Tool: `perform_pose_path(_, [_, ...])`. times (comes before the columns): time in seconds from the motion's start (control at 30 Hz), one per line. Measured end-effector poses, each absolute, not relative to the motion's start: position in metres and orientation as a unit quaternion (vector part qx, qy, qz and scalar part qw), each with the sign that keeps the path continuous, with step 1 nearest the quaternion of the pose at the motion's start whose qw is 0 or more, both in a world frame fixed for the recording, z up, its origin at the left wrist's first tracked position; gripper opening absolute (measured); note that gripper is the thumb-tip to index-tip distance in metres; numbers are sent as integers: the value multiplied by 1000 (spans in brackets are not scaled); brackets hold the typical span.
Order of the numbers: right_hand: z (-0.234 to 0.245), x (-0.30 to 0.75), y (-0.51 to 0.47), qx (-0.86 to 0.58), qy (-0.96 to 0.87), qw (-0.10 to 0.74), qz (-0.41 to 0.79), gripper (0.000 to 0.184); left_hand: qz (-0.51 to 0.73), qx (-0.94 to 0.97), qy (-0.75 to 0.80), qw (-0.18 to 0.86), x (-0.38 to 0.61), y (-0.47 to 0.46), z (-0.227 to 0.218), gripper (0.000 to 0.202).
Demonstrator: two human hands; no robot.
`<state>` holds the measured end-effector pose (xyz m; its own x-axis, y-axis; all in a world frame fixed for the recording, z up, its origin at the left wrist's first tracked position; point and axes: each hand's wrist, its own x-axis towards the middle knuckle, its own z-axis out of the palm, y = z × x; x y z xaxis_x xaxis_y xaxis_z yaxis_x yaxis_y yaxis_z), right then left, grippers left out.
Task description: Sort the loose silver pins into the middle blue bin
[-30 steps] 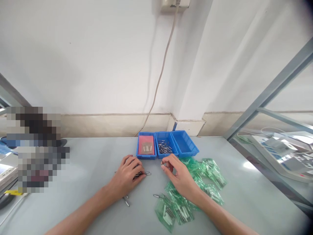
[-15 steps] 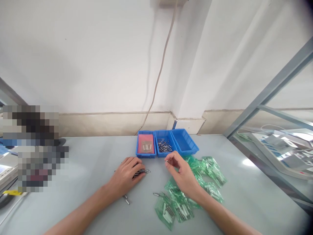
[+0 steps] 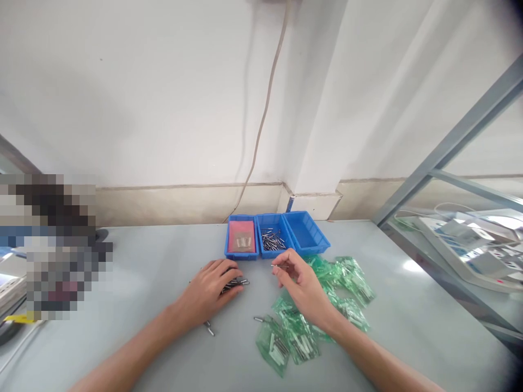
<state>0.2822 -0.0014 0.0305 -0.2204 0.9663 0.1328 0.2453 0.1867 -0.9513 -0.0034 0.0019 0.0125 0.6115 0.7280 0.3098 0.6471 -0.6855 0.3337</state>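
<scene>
My left hand (image 3: 213, 286) rests on the table, its fingers curled round a small heap of metal pins (image 3: 236, 283) whose ends stick out beside the thumb. Between the thumb and fingertips of my right hand (image 3: 301, 284) is pinched a thin metal pin (image 3: 276, 265), held above the table near the blue bins. Under and beside the right forearm lie several green plastic bags (image 3: 302, 340) with pins and white strips inside. One loose pin (image 3: 258, 319) lies by the nearest bag, and another loose pin (image 3: 210, 328) is below my left wrist.
Three blue bins stand in a row: the left bin (image 3: 226, 251) holds a pink sheet and a small clear bag, the middle bin (image 3: 261, 220) holds many pins, and the right bin (image 3: 306, 231) shows its bare floor. A metal shelf frame (image 3: 441, 155) stands right.
My right hand has turned slightly, and the pin between its fingertips now shows lengthwise. The left hand stays over the heap. The whole view has shifted a little.
</scene>
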Motion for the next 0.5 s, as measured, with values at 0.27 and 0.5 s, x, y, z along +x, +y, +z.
perform_pose_path(0.27, [35, 281, -2, -469, -668, 401, 416, 8, 141, 910, 371, 118, -14, -6, 38, 52])
perform_pose_path(0.5, [35, 280, -4, -474, -666, 404, 410, 10, 118, 914, 382, 70, -61, -12, 26, 104])
